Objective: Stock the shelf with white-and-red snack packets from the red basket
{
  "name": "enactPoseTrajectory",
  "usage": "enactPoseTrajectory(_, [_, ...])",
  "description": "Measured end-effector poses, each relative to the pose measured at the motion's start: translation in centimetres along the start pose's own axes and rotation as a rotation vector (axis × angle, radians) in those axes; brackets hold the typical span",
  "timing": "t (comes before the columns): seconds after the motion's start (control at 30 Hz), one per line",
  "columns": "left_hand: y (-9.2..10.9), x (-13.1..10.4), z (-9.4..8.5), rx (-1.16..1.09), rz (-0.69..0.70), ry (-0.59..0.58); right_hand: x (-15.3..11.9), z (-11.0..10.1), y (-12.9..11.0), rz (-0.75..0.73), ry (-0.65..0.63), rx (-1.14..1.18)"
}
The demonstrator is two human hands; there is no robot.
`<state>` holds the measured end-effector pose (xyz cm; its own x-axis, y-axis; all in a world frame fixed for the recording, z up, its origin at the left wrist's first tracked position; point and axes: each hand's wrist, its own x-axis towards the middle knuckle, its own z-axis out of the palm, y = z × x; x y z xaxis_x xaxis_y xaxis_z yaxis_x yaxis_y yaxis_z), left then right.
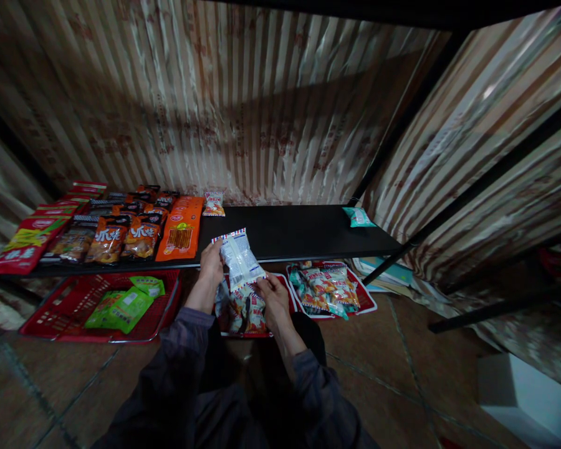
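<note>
Tiled floor (374,362), lower frame. Forearms (290,343) extend upward to centre; left hand (211,265) grips left edge of packet (240,255), right hand (275,296) pinches its lower-right corner, over red basket (292,300). Beyond: black shelf (290,231), mid-frame; striped curtain (271,112), top.

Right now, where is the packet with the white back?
In the head view, the white packet is just left of centre, held by the left hand and right hand above the middle red basket, near the black shelf.
</note>
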<state>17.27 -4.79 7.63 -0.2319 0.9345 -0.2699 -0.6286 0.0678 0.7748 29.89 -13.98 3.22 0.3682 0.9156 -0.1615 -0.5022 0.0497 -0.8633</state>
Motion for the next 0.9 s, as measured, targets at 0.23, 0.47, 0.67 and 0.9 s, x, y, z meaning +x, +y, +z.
enactPoseTrajectory(0.23, [1.2,-0.5,-0.7,0.135,-0.007,-0.111,0.2,-1.0,0.3,-0.029,0.061,0.015])
enactPoseTrajectory(0.47, [2.4,-0.1,-1.4,0.385,0.091,-0.241,0.2,-1.4,0.3,-0.036,0.057,-0.016])
enactPoseTrajectory(0.67, [2.0,0.0,-1.3,0.394,0.111,-0.164,0.0,-1.3,0.5,-0.004,0.06,-0.03])
enactPoseTrajectory(0.9, [1.2,0.1,-1.2,0.35,0.075,-0.115,-0.3,-0.9,-0.4,-0.005,0.075,0.0])
